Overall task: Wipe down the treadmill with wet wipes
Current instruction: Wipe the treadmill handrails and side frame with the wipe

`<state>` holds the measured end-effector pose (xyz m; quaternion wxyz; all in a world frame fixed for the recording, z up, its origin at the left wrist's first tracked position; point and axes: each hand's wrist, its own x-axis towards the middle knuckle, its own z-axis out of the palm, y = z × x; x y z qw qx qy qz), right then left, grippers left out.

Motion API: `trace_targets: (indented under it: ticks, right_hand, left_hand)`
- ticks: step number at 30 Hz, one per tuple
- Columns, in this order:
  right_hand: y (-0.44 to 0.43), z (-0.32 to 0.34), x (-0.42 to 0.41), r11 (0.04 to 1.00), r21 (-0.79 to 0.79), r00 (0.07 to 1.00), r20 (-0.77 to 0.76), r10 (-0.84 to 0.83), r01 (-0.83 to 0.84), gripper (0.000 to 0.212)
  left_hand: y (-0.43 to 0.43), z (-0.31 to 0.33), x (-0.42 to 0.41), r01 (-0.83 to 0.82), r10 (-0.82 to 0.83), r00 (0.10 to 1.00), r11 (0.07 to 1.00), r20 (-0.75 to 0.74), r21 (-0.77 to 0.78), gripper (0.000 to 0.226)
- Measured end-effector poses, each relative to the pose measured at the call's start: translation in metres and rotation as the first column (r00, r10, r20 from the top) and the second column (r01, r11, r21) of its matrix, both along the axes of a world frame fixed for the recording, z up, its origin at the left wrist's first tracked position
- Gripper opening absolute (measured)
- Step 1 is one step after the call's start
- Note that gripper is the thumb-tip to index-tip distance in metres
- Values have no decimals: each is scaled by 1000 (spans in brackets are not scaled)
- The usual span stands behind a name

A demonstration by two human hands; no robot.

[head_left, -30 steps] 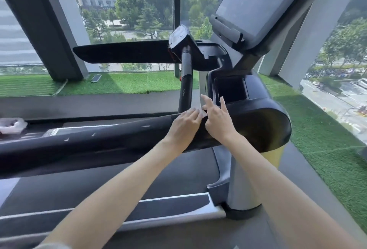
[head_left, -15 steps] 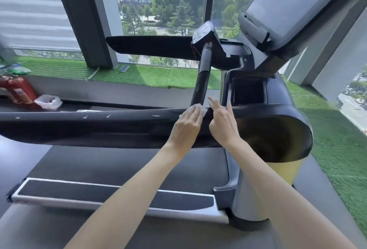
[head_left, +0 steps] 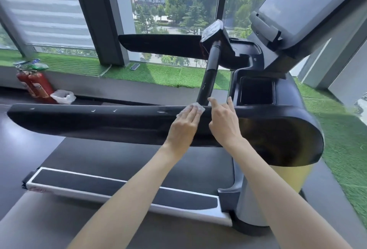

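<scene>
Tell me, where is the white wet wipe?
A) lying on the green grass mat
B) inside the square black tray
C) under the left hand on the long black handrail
C: the white wet wipe peeks out from under the left hand, whose straight fingers press it flat on the long black treadmill handrail.

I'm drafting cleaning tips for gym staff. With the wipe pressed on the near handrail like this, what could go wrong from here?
The wet wipe is bunched small under the left hand, so a pass may skip parts of the long handrail. The white nicks on its top might snag the wipe. The joint where the black post meets it, beside the right hand, could be missed.
</scene>
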<state>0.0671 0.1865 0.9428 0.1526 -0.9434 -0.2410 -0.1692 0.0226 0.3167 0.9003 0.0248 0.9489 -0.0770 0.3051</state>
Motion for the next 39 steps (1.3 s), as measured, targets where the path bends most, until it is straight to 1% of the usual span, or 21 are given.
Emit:
trace_targets:
  ticks: [2,5,8,9,10,11,13,14,16,18,20,22,23,25,27,29,33,34,36,37,39]
  right_hand:
    - [2,-1,1,999,-35,1000,30,7,-6,66]
    - [3,-4,1,989,-145,1000,21,12,-9,64]
    - [4,-5,1,988,-156,999,34,7,-2,62]
    - [5,-6,1,988,-154,999,38,1,5,61]
    - [6,-6,1,989,-146,999,41,-9,14,60]
    - [7,-6,1,991,-135,999,47,-19,25,59]
    - [8,-6,1,989,-138,997,63,-37,46,58]
    - [8,-6,2,987,-149,997,66,-42,52,58]
    - [7,-6,3,989,-136,996,70,-49,58,58]
    - [8,-7,2,994,-93,995,82,-49,57,57]
    - [12,-13,-1,999,-49,995,100,-17,22,58]
    - [20,-16,-5,999,-21,992,121,42,-40,61]
    - [26,-16,-7,997,-16,992,104,75,-74,62]
    - [37,-13,-11,990,-2,989,49,140,-140,64]
    - [47,-11,-13,982,6,982,10,190,-190,66]
    - [51,-10,-13,976,-27,976,-21,218,-218,67]
    - [52,-5,-9,970,-99,975,-24,219,-220,72]
    - [52,-2,-8,972,-86,976,-21,216,-217,73]
    - [55,4,-7,979,-40,979,-28,200,-201,75]
    - [56,5,-7,980,-30,980,-32,197,-198,75]
    - [57,3,-8,979,-31,980,-27,199,-200,73]
  left_hand:
    - [27,1,-4,-34,36,999,998,-25,46,65]
    - [75,-5,-18,-195,195,981,981,14,8,47]
    - [94,-1,-21,-344,353,936,911,-3,-227,52]
    - [85,3,-16,-341,362,932,896,23,-286,53]
    - [72,7,-12,-299,330,942,906,58,-299,54]
    - [55,8,-8,-237,263,962,938,74,-253,53]
    - [31,1,-5,-78,85,994,993,75,-89,55]
    - [31,-5,-6,-42,45,997,998,69,-39,62]
    - [50,-13,-12,-38,37,997,999,71,17,66]
    - [77,-16,-20,-90,85,994,993,76,73,59]
    - [106,-15,-27,-251,250,967,968,57,20,50]
    - [119,-9,-30,-401,409,913,898,7,-184,56]
    - [114,-8,-29,-416,436,900,876,28,-245,58]
    - [85,-8,-24,-325,354,930,918,103,-226,60]
    - [55,-17,-19,-177,189,975,979,120,-101,55]
    - [53,-24,-18,-106,111,988,993,110,-52,52]
    - [100,-23,-33,-245,245,966,969,79,-9,50]
    - [108,-19,-36,-310,313,947,949,77,-52,52]
    - [109,-8,-35,-404,431,898,887,86,-226,51]
    - [101,-2,-32,-386,430,896,876,107,-288,50]
    - [77,-1,-25,-273,312,939,933,145,-236,50]
